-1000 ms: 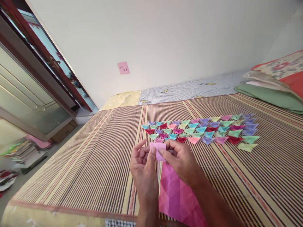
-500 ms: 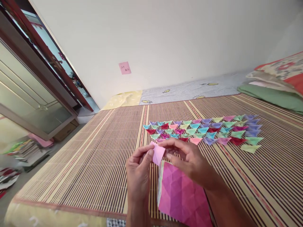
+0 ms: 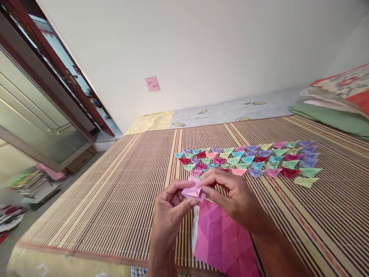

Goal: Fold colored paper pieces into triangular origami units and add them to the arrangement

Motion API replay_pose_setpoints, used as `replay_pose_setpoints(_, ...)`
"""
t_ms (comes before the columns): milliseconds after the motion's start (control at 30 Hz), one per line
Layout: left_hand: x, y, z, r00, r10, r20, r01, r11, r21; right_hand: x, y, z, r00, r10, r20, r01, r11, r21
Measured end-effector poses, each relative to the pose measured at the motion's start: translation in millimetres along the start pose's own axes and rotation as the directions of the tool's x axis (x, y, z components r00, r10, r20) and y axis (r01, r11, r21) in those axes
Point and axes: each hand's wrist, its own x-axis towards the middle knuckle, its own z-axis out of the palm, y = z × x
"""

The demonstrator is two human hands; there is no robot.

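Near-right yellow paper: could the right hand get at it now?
Probably yes: only mat seems to lie between the right hand and yellow paper, though that hand touches folded pink paper.

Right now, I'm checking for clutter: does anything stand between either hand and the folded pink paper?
Nothing visible: the left hand and right hand touch the pink paper; the magenta sheet lies nearer the viewer.

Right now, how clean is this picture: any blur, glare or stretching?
Head view: soft, fairly even light on the wall, no harsh glare there; head view, left edge: the stack of books or papers looks smeared and the glass door leans steeply, probably wide-angle distortion; head view, centre: the folded pink paper reads fairly clearly.
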Motion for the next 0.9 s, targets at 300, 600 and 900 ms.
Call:
replay_pose_setpoints(300, -2, 2, 5.5, 0.995, 0.079, -0.054, -0.07, 0.987, 0.142, -1, 2, 8, 0.997, 0.064, -0.037, -0.064, 0.998, 0.022)
replay_pose_setpoints(600, -4, 4, 14.2, 0.989, 0.117, -0.096, -0.096, 0.976, 0.197, -1, 2, 15, 0.993, 0.065, -0.103, -0.06, 0.997, 0.051)
replay_pose_setpoints(900, -5, 6, 23.4, 0.976, 0.132, -0.174, -0.096, 0.975, 0.201, -1, -1, 21, 0.982, 0.106, -0.158, -0.107, 0.994, 0.003)
